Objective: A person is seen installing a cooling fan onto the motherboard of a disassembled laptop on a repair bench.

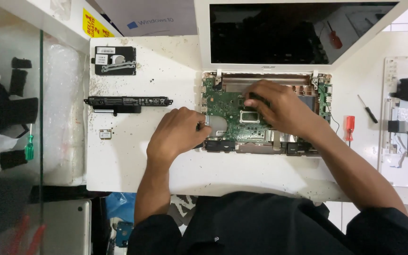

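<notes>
White speckled tabletop (133, 165), left hand (178, 134) curled on green motherboard (232, 115) edge, right hand (277, 106) pressing its centre

1 head view, straight down, close over white table (133, 170), opened laptop (265, 118).

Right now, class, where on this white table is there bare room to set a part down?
Free patches on the white table: between drive caddy and laptop; the front strip below the small card. Crowded: over the motherboard, where left hand and right hand work.
</notes>
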